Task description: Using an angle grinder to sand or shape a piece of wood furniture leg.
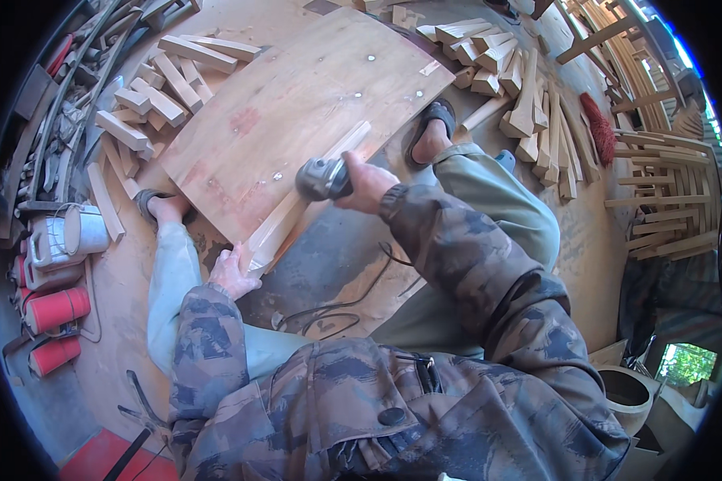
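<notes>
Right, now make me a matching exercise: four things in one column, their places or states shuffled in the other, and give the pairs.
Column one
1. Grey power tool
2. Left hand
3. Plywood board
4. Red canisters

Column two
A. Near the picture's left edge
B. Lying flat beneath the long wooden piece
C. Gripped in the right hand
D. At the near end of the long wooden piece

Pairs: 1-C, 2-D, 3-B, 4-A

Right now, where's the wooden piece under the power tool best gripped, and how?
Likely the near end of the wooden piece, from the left, grasping across its narrow width: that end sits by the edge of the board, clear of the power tool over the middle.
</notes>
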